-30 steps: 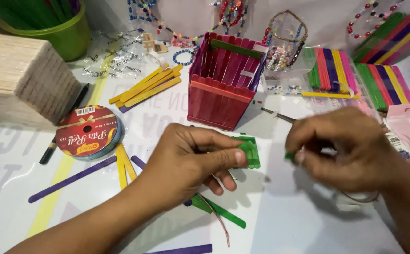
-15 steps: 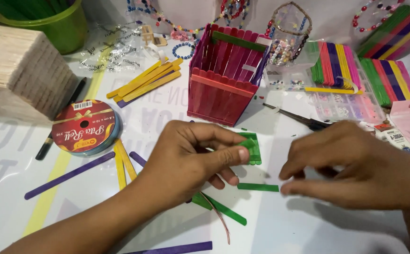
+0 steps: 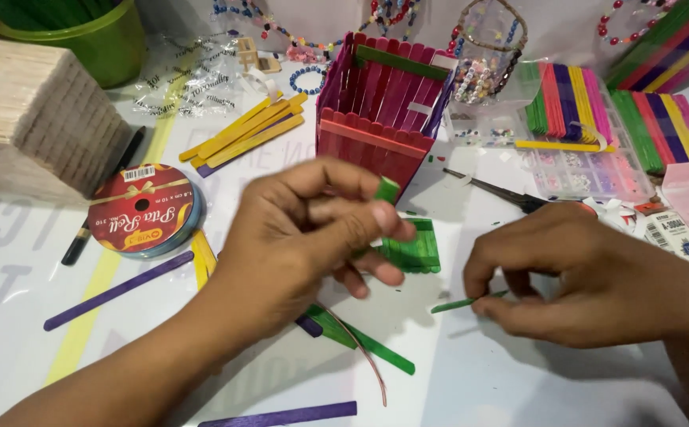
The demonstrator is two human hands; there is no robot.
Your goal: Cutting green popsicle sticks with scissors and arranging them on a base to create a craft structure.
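A single head-worn camera looks steeply down, close over a white craft table point(image 3: 518, 387). The person's forearms enter from the near edge.

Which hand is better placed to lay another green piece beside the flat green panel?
Probably the left hand: it holds a short green piece right above the green panel. The right hand pinches a thin green strip farther off.

Craft table: coloured craft sticks point(image 3: 566, 99), beads point(image 3: 483, 75), ribbon spool point(image 3: 145, 209), scissors point(image 3: 511, 194).
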